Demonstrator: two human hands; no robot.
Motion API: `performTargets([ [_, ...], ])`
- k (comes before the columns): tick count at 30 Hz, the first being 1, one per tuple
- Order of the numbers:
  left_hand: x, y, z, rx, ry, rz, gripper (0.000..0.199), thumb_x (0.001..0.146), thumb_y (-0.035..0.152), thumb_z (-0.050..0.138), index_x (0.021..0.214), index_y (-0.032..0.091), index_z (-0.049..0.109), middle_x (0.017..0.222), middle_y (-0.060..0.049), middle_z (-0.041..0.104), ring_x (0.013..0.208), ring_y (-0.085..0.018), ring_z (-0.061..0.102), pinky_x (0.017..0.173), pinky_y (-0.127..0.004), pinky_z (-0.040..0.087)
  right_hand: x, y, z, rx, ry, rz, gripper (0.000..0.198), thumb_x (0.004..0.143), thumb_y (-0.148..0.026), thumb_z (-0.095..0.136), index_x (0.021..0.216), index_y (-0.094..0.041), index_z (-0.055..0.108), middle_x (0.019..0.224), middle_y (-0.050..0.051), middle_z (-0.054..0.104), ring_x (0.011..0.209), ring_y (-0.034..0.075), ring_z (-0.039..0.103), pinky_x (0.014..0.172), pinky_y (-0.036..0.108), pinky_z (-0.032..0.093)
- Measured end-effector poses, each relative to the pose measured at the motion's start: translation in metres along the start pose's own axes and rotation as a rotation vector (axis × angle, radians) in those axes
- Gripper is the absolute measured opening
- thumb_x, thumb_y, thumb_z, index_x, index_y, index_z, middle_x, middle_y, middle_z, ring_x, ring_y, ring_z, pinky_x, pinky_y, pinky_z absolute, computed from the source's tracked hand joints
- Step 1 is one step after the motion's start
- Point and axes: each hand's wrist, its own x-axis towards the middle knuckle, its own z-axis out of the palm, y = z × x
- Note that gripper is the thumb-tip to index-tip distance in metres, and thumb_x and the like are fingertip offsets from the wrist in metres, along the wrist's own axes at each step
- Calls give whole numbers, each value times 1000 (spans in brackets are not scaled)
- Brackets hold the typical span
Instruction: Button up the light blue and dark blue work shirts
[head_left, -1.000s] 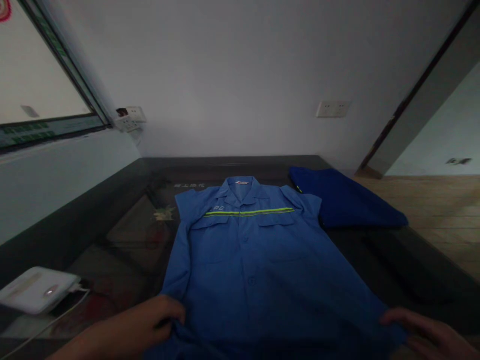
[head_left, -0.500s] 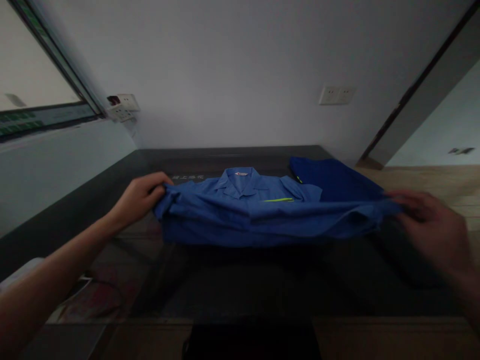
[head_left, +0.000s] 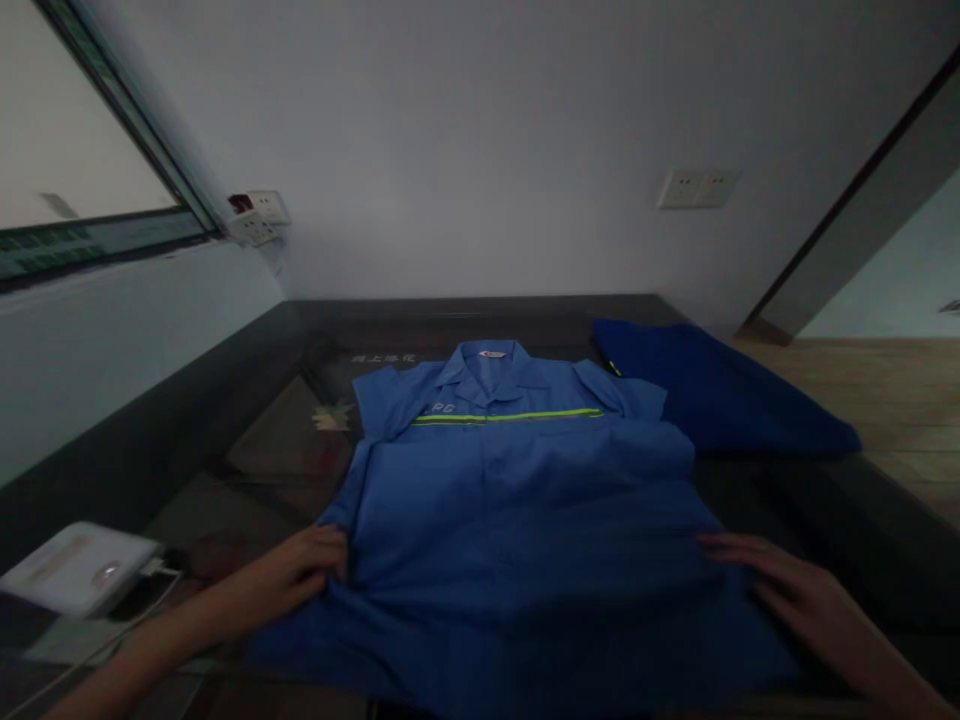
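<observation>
Head view: one blue collared shirt (head_left: 427,500) between left hand (head_left: 322,560) and right hand (head_left: 757,575), front up, rippled below one yellow-green chest band (head_left: 544,413); left hand curled tightly on its side edge; right hand nearly straight-fingered on the opposite edge, grip impossible to tell; beyond right hand, one darker blue cloth (head_left: 742,395); outward of left hand, one white device (head_left: 75,565), one cable (head_left: 97,653).

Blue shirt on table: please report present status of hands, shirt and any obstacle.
Left hand gripping blue shirt at left edge. Right hand on opposite side, grip unclear. Shirt front up, collar toward wall. Darker blue cloth close by at right.
</observation>
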Motion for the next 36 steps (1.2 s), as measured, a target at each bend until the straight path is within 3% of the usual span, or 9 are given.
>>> performTargets([
  [5, 3, 35, 1, -75, -137, -97, 51, 66, 0, 41, 105, 26, 63, 112, -1, 62, 107, -17, 55, 97, -27, 40, -8, 6, -1, -117, -82, -151, 42, 84, -22, 44, 118, -36, 63, 123, 0, 62, 109, 23, 61, 89, 39, 55],
  [9, 29, 61, -24, -120, -69, -55, 30, 83, 14, 43, 103, 24, 64, 104, -1, 66, 95, -15, 60, 88, -24, 45, 14, -31, -21, -124, 84, -167, 35, 85, -24, 46, 111, -39, 64, 109, -1, 69, 94, 21, 67, 78, 34, 59],
  [14, 126, 73, -38, -67, 234, 32, 27, 90, 25, 39, 102, 20, 63, 100, -4, 67, 93, -16, 61, 85, -26, 46, 103, -123, -20, -66, 215, -189, 29, 91, -24, 40, 103, -28, 66, 107, 3, 68, 101, 19, 63, 91, 35, 50],
  [16, 172, 68, -36, 75, 287, -57, 26, 89, 24, 40, 101, 18, 63, 102, -7, 67, 93, -18, 61, 85, -28, 46, 154, -150, -5, -120, 119, -232, 31, 91, -20, 38, 103, -23, 65, 107, 4, 67, 103, 18, 61, 93, 34, 47],
  [18, 210, 59, -28, 239, 167, -267, 27, 89, 30, 42, 98, 16, 64, 98, -11, 68, 87, -21, 63, 80, -30, 47, 204, -161, 16, -282, -24, -146, 28, 91, -20, 41, 103, -21, 66, 108, 6, 67, 102, 21, 61, 88, 35, 46],
  [21, 240, 47, -13, 295, 87, -351, 31, 85, 41, 51, 95, 14, 64, 92, -14, 68, 80, -25, 65, 73, -33, 49, 260, -148, 49, -454, -276, 101, 21, 86, -32, 56, 92, -16, 68, 99, 14, 68, 89, 27, 63, 71, 33, 46],
  [26, 248, 35, -1, 316, 97, -324, 28, 87, 41, 47, 99, 20, 61, 96, -11, 69, 83, -24, 66, 72, -32, 49, 289, -104, 83, -401, -372, 54, 27, 76, -43, 69, 76, -16, 65, 81, 8, 68, 73, 18, 61, 58, 23, 36],
  [31, 268, 29, -11, 345, 201, -373, 29, 92, 39, 39, 106, 22, 57, 100, -13, 67, 90, -27, 65, 74, -36, 49, 296, -88, 86, -356, -279, -19, 21, 88, -36, 57, 77, -18, 61, 79, 1, 65, 71, 12, 56, 60, 21, 32],
  [36, 289, 27, -25, 377, 400, -434, 35, 96, 42, 27, 115, 22, 48, 107, -14, 64, 97, -27, 63, 79, -37, 46, 309, -99, 84, -402, -12, 19, 24, 95, -33, 42, 93, -17, 60, 98, 10, 62, 91, 20, 55, 72, 27, 35],
])
